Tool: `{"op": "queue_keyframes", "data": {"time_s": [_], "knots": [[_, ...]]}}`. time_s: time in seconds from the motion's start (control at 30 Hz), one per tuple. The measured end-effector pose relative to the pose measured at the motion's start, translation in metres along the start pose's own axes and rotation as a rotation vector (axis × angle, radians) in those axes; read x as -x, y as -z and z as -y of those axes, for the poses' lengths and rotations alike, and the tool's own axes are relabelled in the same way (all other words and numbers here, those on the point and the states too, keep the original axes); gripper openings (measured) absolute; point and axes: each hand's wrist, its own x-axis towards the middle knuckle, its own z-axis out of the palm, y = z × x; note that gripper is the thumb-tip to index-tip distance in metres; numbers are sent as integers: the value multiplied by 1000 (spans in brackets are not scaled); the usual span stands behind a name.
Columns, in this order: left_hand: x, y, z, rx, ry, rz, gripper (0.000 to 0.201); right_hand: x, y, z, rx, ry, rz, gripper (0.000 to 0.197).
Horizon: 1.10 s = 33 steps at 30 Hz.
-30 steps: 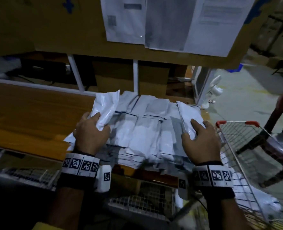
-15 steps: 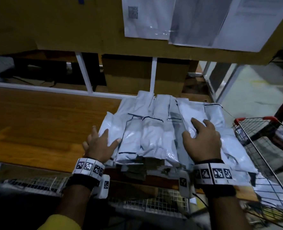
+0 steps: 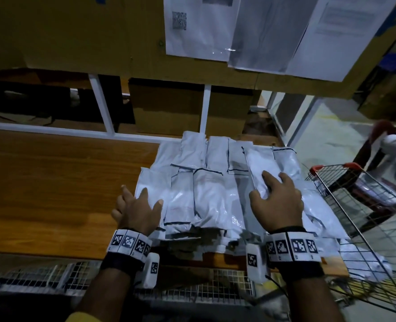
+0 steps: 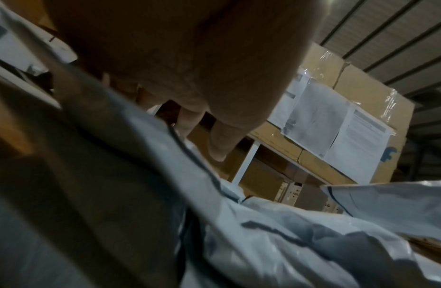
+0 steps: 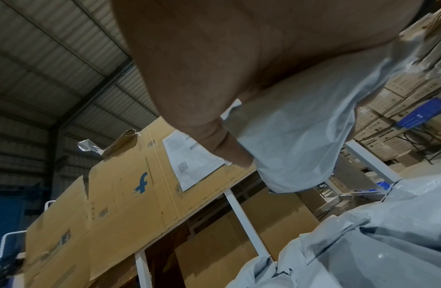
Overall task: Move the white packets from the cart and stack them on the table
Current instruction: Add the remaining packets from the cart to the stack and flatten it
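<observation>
A pile of white packets [image 3: 206,194] covers the right end of the wooden table [image 3: 53,182]. My left hand [image 3: 136,205] rests at the pile's left edge with spread, straight fingers and holds nothing. On the right side of the pile, my right hand [image 3: 275,196] grips one white packet [image 3: 259,166], thumb on its near edge and fingers on top. The right wrist view shows this packet [image 5: 300,136] pressed against my palm, raised off the pile below. To the right stands the wire cart [image 3: 366,217], with more white packets [image 3: 364,268] lying in it.
A cardboard wall with taped paper sheets [image 3: 238,26] rises behind the table on white frame posts [image 3: 206,108]. A wire mesh shelf [image 3: 192,282] runs below the table's front edge. Another person [image 3: 389,145] stands beyond the cart at the far right.
My left hand laid down the packet it held up a second ago and now lies flat at the pile's left edge. My right hand has kept hold of its packet.
</observation>
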Motion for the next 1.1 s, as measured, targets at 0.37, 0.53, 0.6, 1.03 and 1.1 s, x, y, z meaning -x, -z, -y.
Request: {"op": "queue_keyframes", "data": {"time_s": [0.37,0.53,0.6,1.03,1.1], "knots": [[5,33,-24,247,-202,-245,39,4,-19,-4,148,-24,156,70],[9,33,-37,283,-245,-265,37,16,-44,-3,241,24,245,76],[9,33,-40,281,-247,-257,38,18,-49,-3,249,40,260,79],[43,44,-84,350,-304,-273,35,8,-15,-32,87,85,114,71],[55,45,-103,362,-351,-284,36,6,-2,-47,44,83,72,68]]}}
